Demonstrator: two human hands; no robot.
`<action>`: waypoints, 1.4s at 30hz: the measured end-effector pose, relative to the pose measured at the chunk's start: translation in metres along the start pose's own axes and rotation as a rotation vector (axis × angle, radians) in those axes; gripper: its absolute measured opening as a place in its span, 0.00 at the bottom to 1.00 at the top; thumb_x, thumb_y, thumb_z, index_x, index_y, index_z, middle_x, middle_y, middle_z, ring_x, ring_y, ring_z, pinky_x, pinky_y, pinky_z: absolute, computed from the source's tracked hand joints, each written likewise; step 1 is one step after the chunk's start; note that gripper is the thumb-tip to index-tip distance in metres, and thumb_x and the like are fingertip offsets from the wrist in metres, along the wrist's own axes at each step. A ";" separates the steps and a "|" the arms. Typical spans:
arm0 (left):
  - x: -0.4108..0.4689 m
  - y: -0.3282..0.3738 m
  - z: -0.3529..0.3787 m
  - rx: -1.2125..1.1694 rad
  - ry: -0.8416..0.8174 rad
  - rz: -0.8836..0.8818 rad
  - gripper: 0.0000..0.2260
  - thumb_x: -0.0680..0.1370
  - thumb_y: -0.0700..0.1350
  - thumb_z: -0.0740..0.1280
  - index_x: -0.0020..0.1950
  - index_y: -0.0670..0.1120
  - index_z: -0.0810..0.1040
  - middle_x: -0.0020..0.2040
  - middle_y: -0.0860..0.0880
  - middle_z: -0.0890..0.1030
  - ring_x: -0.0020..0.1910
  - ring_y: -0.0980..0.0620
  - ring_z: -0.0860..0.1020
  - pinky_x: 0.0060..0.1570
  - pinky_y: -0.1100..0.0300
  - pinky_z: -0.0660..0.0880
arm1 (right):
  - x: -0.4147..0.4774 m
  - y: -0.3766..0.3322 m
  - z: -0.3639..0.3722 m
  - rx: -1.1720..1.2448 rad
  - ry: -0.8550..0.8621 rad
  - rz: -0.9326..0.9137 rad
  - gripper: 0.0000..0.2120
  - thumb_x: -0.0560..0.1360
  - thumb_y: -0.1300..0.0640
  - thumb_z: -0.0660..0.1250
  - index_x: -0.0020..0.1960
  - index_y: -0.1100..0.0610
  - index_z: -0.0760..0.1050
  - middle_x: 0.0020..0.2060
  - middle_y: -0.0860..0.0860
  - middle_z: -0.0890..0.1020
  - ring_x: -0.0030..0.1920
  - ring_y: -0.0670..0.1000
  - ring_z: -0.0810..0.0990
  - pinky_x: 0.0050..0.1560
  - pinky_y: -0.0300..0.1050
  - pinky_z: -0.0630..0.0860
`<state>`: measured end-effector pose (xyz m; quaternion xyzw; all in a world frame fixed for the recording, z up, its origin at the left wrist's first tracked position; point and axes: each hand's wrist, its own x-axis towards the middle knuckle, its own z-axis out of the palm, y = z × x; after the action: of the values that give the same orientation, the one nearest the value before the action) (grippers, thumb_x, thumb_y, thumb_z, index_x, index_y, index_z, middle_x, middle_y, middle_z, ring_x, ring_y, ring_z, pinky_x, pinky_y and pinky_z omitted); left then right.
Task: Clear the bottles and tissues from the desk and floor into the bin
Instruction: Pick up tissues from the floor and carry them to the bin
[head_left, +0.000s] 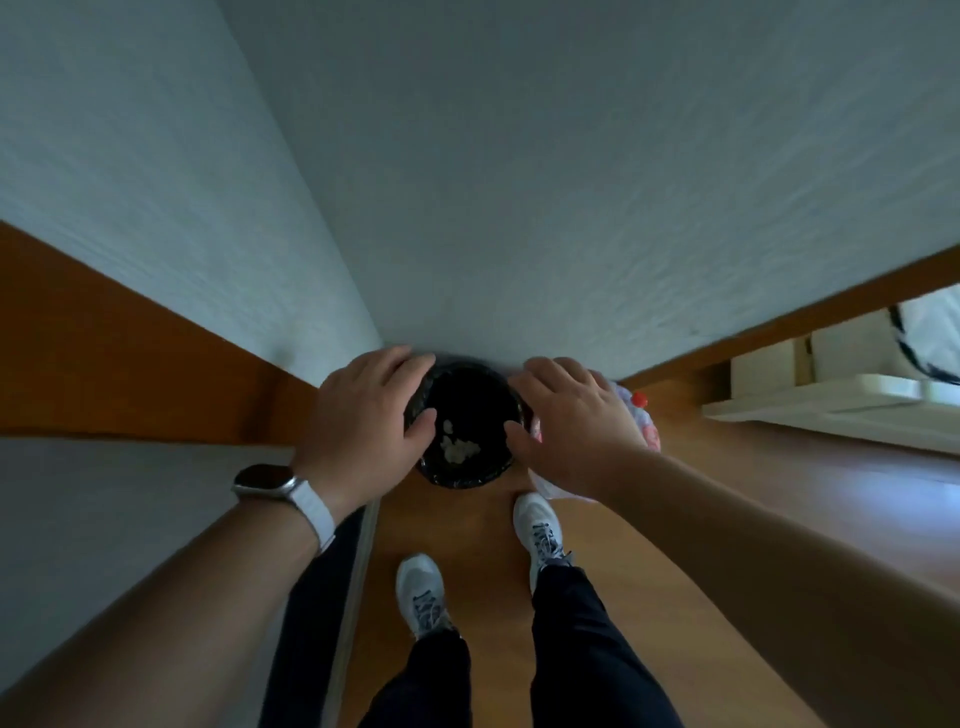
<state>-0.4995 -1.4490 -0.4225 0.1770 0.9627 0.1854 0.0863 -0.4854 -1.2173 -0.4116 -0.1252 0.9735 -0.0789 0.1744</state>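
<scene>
A round bin (470, 480) with a black liner stands on the wooden floor in the wall corner, and crumpled white tissues (457, 448) lie at its bottom. My left hand (363, 415) grips the bin's left rim, thumb inside and fingers curled over the edge. My right hand (571, 415) holds the right rim the same way. A clear plastic bottle (647, 426) with a red cap and a pink label lies on the floor just right of the bin, mostly hidden under my right hand and wrist.
White walls meet behind the bin above a brown skirting (130, 364). A grey surface (104, 519) runs along the left. Pale furniture (831, 395) stands at the right. My two white shoes (421, 587) are on the floor below the bin.
</scene>
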 end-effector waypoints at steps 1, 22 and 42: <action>-0.002 0.009 -0.016 0.003 0.019 0.029 0.22 0.75 0.50 0.67 0.67 0.43 0.75 0.64 0.42 0.77 0.63 0.40 0.75 0.58 0.45 0.74 | -0.012 -0.005 -0.018 -0.007 0.018 0.012 0.24 0.76 0.40 0.58 0.69 0.49 0.68 0.68 0.49 0.70 0.69 0.53 0.65 0.69 0.53 0.62; -0.021 0.198 -0.145 0.164 0.059 0.521 0.25 0.74 0.56 0.60 0.68 0.47 0.76 0.65 0.43 0.77 0.62 0.42 0.76 0.58 0.46 0.74 | -0.235 0.017 -0.180 -0.034 0.357 0.360 0.26 0.77 0.36 0.54 0.71 0.45 0.64 0.72 0.46 0.66 0.74 0.53 0.60 0.73 0.54 0.55; -0.089 0.591 -0.053 0.227 0.118 1.034 0.21 0.76 0.56 0.61 0.68 0.50 0.74 0.64 0.48 0.76 0.65 0.46 0.73 0.65 0.45 0.69 | -0.575 0.242 -0.161 -0.048 0.609 0.588 0.24 0.73 0.39 0.61 0.65 0.47 0.71 0.64 0.47 0.75 0.67 0.52 0.71 0.67 0.52 0.65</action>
<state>-0.2470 -0.9861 -0.1359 0.6260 0.7670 0.1078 -0.0904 -0.0738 -0.8120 -0.1264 0.1827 0.9764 -0.0366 -0.1088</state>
